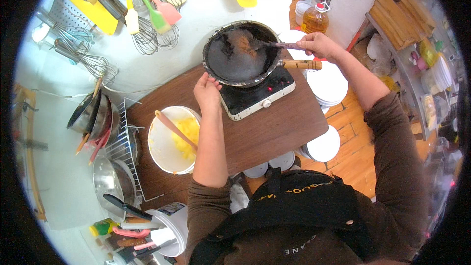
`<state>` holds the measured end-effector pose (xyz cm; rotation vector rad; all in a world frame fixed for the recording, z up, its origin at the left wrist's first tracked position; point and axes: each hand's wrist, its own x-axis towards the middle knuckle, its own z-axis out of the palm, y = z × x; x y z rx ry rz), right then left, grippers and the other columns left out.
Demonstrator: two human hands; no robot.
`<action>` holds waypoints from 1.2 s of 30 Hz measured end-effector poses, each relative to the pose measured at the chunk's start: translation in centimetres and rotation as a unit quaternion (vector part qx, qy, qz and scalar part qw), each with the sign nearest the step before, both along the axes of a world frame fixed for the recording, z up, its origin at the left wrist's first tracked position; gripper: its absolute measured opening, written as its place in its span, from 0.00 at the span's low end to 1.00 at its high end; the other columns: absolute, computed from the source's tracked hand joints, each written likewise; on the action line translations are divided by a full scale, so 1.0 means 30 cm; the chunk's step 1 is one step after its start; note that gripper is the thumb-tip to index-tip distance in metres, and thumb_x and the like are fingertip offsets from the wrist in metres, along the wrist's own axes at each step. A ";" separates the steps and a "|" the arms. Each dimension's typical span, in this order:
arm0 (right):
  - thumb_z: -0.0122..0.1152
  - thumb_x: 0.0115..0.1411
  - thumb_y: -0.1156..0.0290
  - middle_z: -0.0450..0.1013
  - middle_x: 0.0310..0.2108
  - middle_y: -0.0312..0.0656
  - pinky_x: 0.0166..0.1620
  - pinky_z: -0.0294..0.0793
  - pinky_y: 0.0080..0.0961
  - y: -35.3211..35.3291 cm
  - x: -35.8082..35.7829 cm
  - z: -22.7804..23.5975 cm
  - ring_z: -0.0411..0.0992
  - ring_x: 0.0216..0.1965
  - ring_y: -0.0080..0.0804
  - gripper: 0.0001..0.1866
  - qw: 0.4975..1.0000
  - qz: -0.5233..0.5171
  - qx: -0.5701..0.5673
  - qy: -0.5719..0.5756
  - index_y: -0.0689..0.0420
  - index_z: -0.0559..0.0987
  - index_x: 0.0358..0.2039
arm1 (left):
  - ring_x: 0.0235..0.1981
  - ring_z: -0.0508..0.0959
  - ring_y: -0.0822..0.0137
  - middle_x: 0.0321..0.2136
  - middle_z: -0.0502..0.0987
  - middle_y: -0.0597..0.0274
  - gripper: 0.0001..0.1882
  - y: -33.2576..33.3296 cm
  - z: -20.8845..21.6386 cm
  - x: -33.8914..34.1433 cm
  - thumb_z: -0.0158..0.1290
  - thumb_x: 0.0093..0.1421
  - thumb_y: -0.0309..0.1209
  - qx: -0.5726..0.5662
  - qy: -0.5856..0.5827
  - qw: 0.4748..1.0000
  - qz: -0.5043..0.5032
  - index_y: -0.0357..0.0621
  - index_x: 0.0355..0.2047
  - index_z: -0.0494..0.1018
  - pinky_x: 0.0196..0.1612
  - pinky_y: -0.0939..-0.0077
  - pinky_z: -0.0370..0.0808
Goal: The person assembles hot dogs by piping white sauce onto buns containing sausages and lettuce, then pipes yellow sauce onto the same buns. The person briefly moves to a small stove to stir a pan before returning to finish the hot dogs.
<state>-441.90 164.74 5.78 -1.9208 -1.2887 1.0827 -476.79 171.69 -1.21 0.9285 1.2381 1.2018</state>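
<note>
A black frying pan [235, 61] with a wooden handle sits on a small white and black electric hob [257, 99] on a brown wooden table [274, 127]. My right hand [318, 45] grips a dark utensil [267, 45] whose tip rests on a brownish food patch in the pan. My left hand [207, 91] hovers at the pan's near left rim with fingers curled and nothing in it. A white bowl [162, 142] of yellow batter with a wooden spoon [174, 128] stands left of my left forearm.
Whisks [147, 37] and coloured spatulas hang on the white wall above. An oil bottle [315, 18] stands behind the hob. Stacked white plates [327, 84] lie to the right and below the table. A wire rack [125, 142] with pans is on the left.
</note>
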 end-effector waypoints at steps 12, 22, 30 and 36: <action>0.67 0.57 0.60 0.74 0.20 0.36 0.26 0.68 0.26 -0.069 -0.127 0.006 0.70 0.21 0.27 0.11 0.974 0.037 0.202 -0.099 0.54 0.79 0.32 | 0.32 0.72 0.74 0.34 0.72 0.63 0.21 -0.006 -0.002 -0.010 0.41 0.63 0.16 0.000 -0.043 0.999 -0.015 0.29 0.57 0.64 0.37 0.80 0.74; 0.57 0.53 0.72 0.74 0.28 0.45 0.32 0.78 0.38 -0.124 -0.420 0.237 0.78 0.31 0.44 0.07 0.759 0.274 0.269 -0.526 0.57 0.76 0.33 | 0.36 0.71 0.75 0.37 0.71 0.64 0.25 -0.021 0.003 -0.012 0.39 0.59 0.14 -0.005 -0.086 0.996 -0.022 0.30 0.59 0.63 0.42 0.82 0.72; 0.58 0.49 0.74 0.72 0.27 0.44 0.29 0.79 0.31 -0.129 -0.529 0.181 0.78 0.28 0.38 0.07 0.672 0.393 0.267 -0.568 0.61 0.76 0.30 | 0.36 0.72 0.73 0.37 0.71 0.63 0.23 -0.010 -0.021 -0.010 0.42 0.60 0.16 0.003 -0.096 0.995 -0.024 0.30 0.58 0.62 0.43 0.79 0.73; 0.57 0.50 0.72 0.74 0.28 0.45 0.30 0.78 0.32 -0.037 -0.507 0.154 0.78 0.27 0.41 0.06 0.644 0.416 0.299 -0.569 0.60 0.77 0.27 | 0.36 0.73 0.73 0.37 0.72 0.63 0.23 -0.010 -0.020 0.006 0.42 0.60 0.16 0.004 -0.095 0.995 -0.017 0.29 0.58 0.62 0.44 0.79 0.73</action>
